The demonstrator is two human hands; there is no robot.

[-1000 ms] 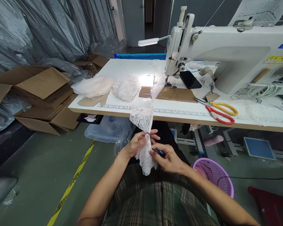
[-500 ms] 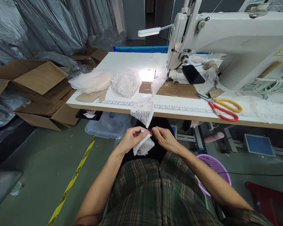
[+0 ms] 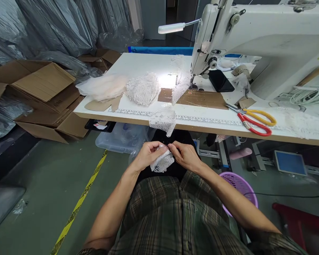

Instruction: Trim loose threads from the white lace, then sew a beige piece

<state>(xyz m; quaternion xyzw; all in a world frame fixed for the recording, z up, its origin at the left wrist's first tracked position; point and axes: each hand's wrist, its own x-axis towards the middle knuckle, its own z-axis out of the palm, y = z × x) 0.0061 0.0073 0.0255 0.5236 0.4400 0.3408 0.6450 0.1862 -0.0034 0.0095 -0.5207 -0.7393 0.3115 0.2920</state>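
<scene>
Lace (image 3: 162, 163) is held bunched over the lap (image 3: 180, 136), just short of the table edge, between the left hand (image 3: 147, 156) and the right hand (image 3: 186, 154). By the left thumb and fingers it is pinched tightly near its upper edge; by the right thumb and fingertips, drawn close together, the same edge is met from the other side. Whether anything else is hidden inside the right fingers cannot be told. The step in hand is judged to be close fingertip work on that edge, for which a firm left pinch and a small, careful right-hand movement seem to be called for. The piece looks white, thin and openwork, folded over itself at the top, with a loose, uneven lower edge. Beyond the hands, and apparently apart from the held piece, a pointed lace strip (image 3: 162, 120) is draped over the front of the table (image 3: 138, 63). Farther in, red-and-yellow scissors (image 3: 244, 112) are laid to the right, a rounded lace bundle (image 3: 143, 89) is set to the left, and a brown strip (image 3: 207, 99) is placed before the sewing machine (image 3: 255, 28), near a dark phone (image 3: 220, 81).
</scene>
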